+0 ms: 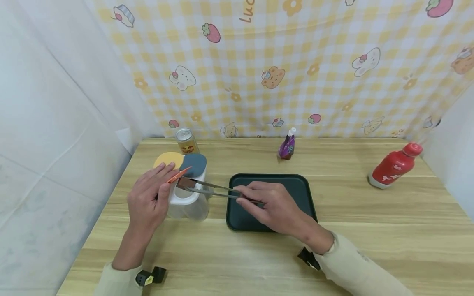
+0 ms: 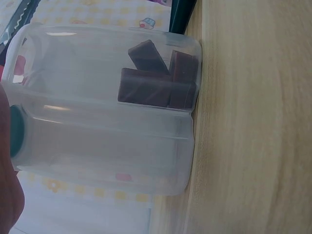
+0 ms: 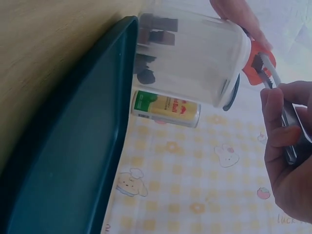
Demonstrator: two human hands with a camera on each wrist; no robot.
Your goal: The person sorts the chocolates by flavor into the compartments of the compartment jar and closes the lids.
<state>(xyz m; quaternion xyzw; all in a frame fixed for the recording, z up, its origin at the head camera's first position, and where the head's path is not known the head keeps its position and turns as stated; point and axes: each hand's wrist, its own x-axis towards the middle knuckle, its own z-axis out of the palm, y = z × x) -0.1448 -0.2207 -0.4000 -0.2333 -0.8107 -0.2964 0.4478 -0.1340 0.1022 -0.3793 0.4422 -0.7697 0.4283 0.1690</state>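
Observation:
In the head view my right hand [image 1: 272,205] grips metal tongs [image 1: 222,193]. Their tips hold a brown chocolate-like block [image 1: 184,183] over the uncovered compartment of a clear storage box [image 1: 196,207]. An orange lid [image 1: 179,174] stands raised beside the block. My left hand [image 1: 149,197] lies along the box top, fingers extended over the yellow lid [image 1: 168,159] and against the orange one. The blue lid [image 1: 194,163] lies flat. Through the box wall, the left wrist view shows several dark brown blocks [image 2: 146,87] at the bottom; the left fingers are mostly hidden there.
A dark green tray [image 1: 237,224] lies right of the box, partly under my right hand. Behind the box stands a Red Bull can [image 1: 187,142]. Farther right are a small purple bottle [image 1: 286,148] and a red bottle [image 1: 394,166]. A patterned cloth [image 1: 252,94] hangs behind the table.

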